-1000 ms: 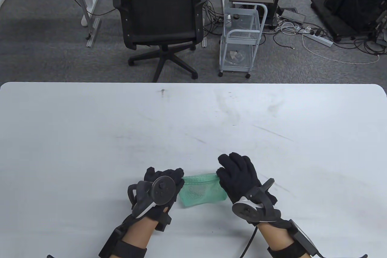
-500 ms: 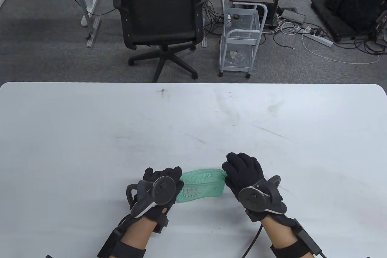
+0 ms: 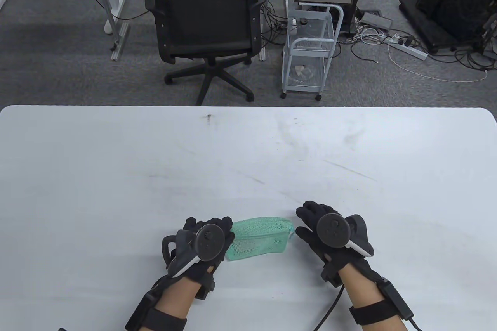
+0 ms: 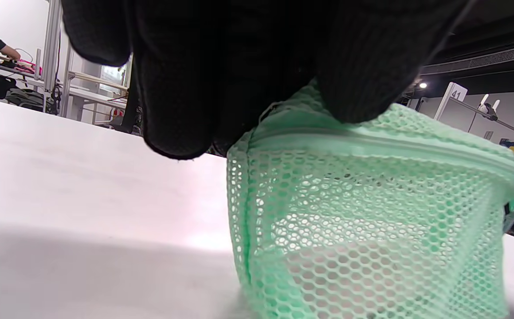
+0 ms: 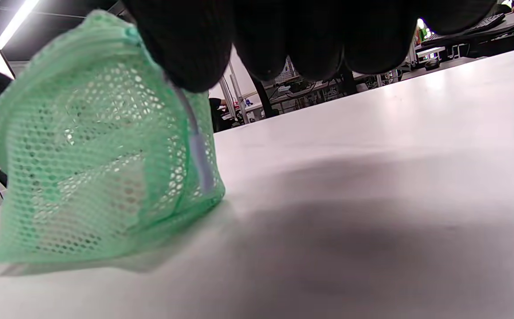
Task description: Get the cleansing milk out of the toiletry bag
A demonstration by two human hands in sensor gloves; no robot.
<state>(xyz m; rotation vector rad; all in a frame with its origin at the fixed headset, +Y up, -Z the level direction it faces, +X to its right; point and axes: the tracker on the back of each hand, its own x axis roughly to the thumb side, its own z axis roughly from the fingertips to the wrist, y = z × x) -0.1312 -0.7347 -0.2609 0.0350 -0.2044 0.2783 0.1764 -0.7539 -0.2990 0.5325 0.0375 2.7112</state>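
A green mesh toiletry bag [image 3: 260,238] stands on the white table [image 3: 248,152] near its front edge, between my hands. Its zipper runs along the top and looks closed. A pale object shows dimly through the mesh [image 4: 350,274]; I cannot tell what it is. My left hand [image 3: 229,230] pinches the bag's top left end, as the left wrist view [image 4: 372,212] shows close up. My right hand [image 3: 301,226] pinches the bag's right end at the zipper pull [image 5: 199,155], which hangs below my fingertips [image 5: 186,48].
Beyond the table's far edge stand a black office chair [image 3: 205,24] and a white wire cart [image 3: 310,47], with cables on the floor at the right. Faint scuff marks cross the table's middle.
My right hand has rolled from lying palm-down over the bag's right end to its side and shifted right. The bag has been drawn out longer between the hands. The left hand has stayed put.
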